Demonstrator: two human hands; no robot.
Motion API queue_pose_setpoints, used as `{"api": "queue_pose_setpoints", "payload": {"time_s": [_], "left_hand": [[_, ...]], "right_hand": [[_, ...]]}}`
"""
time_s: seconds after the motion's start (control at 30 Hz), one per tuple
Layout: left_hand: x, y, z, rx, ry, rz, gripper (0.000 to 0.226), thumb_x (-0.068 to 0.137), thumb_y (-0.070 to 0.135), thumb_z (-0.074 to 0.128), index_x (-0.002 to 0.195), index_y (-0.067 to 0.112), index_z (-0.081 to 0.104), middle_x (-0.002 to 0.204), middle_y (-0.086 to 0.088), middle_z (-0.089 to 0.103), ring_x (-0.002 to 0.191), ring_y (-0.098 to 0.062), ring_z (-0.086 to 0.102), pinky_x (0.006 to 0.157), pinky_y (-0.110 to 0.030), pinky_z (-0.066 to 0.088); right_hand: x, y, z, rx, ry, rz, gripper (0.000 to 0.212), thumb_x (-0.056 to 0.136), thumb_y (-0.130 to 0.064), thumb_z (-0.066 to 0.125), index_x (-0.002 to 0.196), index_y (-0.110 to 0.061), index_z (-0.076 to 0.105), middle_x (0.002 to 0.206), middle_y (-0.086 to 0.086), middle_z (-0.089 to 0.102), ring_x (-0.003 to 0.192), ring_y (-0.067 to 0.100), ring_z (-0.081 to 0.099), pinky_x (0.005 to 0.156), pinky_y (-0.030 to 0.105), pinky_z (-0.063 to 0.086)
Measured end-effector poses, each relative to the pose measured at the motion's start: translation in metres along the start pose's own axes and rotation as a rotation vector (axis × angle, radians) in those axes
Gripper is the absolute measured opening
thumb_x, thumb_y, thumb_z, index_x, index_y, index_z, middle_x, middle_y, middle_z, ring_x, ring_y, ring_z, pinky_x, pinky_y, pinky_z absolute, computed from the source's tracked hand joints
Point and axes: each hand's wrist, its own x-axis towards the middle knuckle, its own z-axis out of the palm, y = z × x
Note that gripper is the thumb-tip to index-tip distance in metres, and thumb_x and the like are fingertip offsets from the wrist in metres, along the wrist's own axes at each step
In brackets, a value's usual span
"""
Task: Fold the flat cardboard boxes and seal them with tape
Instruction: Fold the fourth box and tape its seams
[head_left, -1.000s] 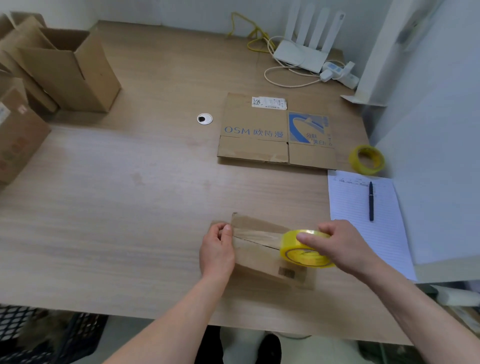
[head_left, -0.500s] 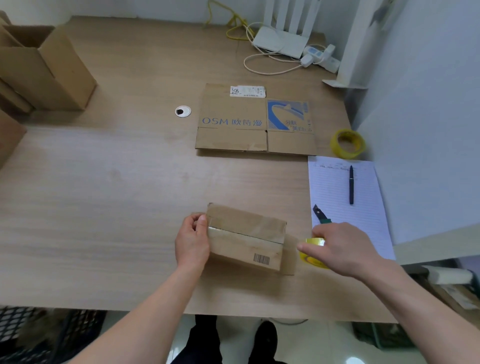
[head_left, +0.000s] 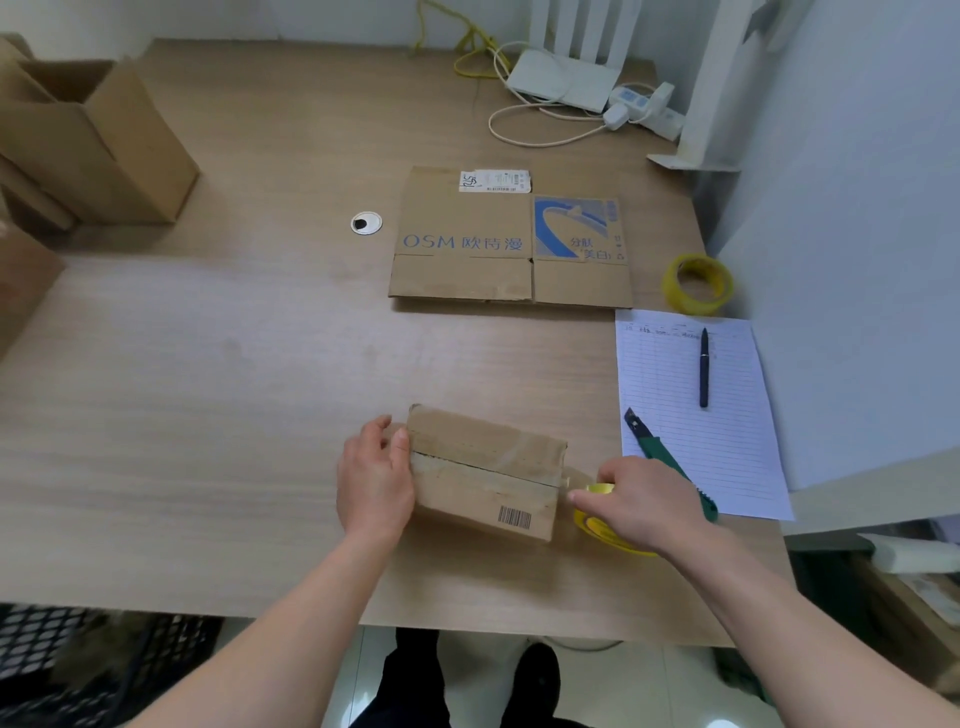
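Note:
A small folded cardboard box (head_left: 485, 470) with a barcode lies near the table's front edge, clear tape running along its top seam. My left hand (head_left: 375, 480) holds its left end, thumb pressing the tape at the seam. My right hand (head_left: 641, 506) grips a yellow tape roll (head_left: 597, 519) just past the box's right end, low at the table, with a strip of tape stretched from the box to the roll. A flat printed cardboard box (head_left: 511, 244) lies farther back in the middle of the table.
A green utility knife (head_left: 670, 462) and a black pen (head_left: 704, 366) lie on a lined sheet (head_left: 727, 441) at right. A second yellow tape roll (head_left: 697, 283) sits behind it. Open boxes (head_left: 98, 145) stand at far left; router and cables (head_left: 563, 83) at the back.
My right hand has pulled the tape roll across the box's top from the middle, past its right end and down beside it. My left hand stays on the left end.

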Motion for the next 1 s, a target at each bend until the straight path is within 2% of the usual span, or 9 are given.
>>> {"api": "queue_pose_setpoints", "payload": {"time_s": [0.13,0.2,0.33,0.47,0.6,0.7,0.8,0.9,1.0], "left_hand": [[-0.001,0.02,-0.006,0.451,0.078,0.563,0.044,0.083,0.006,0.054,0.122,0.025,0.062,0.126,-0.012,0.053,0.119,-0.037,0.043,0.09,-0.048,0.04],[-0.014,0.037,-0.003,0.476,0.019,0.735,0.03,0.083,0.019,0.054,0.111,0.024,0.064,0.127,-0.01,0.052,0.119,-0.038,0.045,0.091,-0.047,0.039],[-0.056,0.049,0.03,0.615,-0.312,0.679,0.084,0.073,0.08,0.038,0.141,0.029,0.038,0.156,-0.009,0.022,0.144,-0.04,0.013,0.115,-0.055,0.016],[-0.049,0.046,0.038,0.688,-0.424,0.734,0.107,0.063,0.078,0.043,0.152,0.029,0.013,0.164,-0.007,-0.007,0.146,-0.037,-0.025,0.117,-0.059,-0.007],[0.007,0.059,0.016,0.727,-0.651,0.983,0.101,0.065,0.053,0.059,0.152,0.032,0.013,0.164,0.006,-0.007,0.149,-0.026,-0.017,0.119,-0.055,-0.005],[0.031,0.069,0.01,0.756,-0.76,1.066,0.095,0.072,0.025,0.062,0.154,0.033,0.014,0.164,0.011,-0.008,0.15,-0.022,-0.015,0.12,-0.052,-0.004],[0.035,0.071,0.005,0.644,-0.776,1.082,0.08,0.078,0.008,0.056,0.151,0.031,0.03,0.165,0.008,0.002,0.151,-0.019,-0.006,0.122,-0.043,0.002],[0.016,0.051,-0.006,0.223,-0.484,1.102,0.044,0.076,-0.002,0.057,0.115,0.015,0.066,0.14,-0.008,0.051,0.13,-0.028,0.045,0.103,-0.036,0.042],[-0.017,0.028,-0.009,-0.042,-0.249,0.709,0.012,0.074,0.007,0.072,0.081,0.014,0.065,0.092,0.0,0.062,0.083,-0.021,0.058,0.071,-0.034,0.049]], "right_hand": [[0.003,-0.005,0.003,0.029,-0.032,0.042,0.045,0.068,-0.072,0.052,0.087,-0.033,0.064,0.087,-0.013,0.065,0.077,0.008,0.056,0.057,0.026,0.04],[0.002,-0.009,0.007,0.038,-0.046,0.055,0.051,0.069,-0.07,0.05,0.107,-0.039,0.064,0.107,-0.012,0.067,0.091,0.013,0.059,0.06,0.028,0.041],[-0.001,-0.01,0.011,0.08,-0.069,0.091,0.062,0.068,-0.069,0.048,0.122,-0.041,0.061,0.123,-0.011,0.065,0.11,0.016,0.06,0.068,0.031,0.042],[-0.006,-0.005,0.009,0.164,-0.155,0.135,0.068,0.069,-0.069,0.05,0.129,-0.037,0.058,0.132,-0.011,0.061,0.12,0.015,0.056,0.082,0.032,0.045],[-0.024,-0.026,0.017,0.491,-0.213,0.14,0.066,0.066,-0.063,0.052,0.122,-0.031,0.065,0.127,-0.008,0.064,0.111,0.016,0.06,0.088,0.032,0.047],[-0.032,-0.057,0.039,0.866,-0.235,0.191,0.043,0.073,-0.049,0.061,0.101,-0.018,0.068,0.083,0.005,0.07,0.062,0.023,0.066,0.061,0.04,0.056],[-0.031,-0.077,0.059,1.098,-0.196,0.31,0.031,0.09,-0.028,0.067,0.117,-0.013,0.061,0.085,0.012,0.062,0.048,0.024,0.06,0.046,0.03,0.049],[-0.03,-0.085,0.064,1.232,-0.156,0.393,0.028,0.093,-0.023,0.066,0.113,-0.005,0.06,0.083,0.015,0.058,0.047,0.022,0.058,0.044,0.028,0.048],[-0.03,-0.086,0.066,1.234,-0.088,0.401,0.022,0.092,-0.027,0.067,0.094,-0.006,0.063,0.075,0.014,0.06,0.053,0.024,0.058,0.052,0.031,0.048]]}}
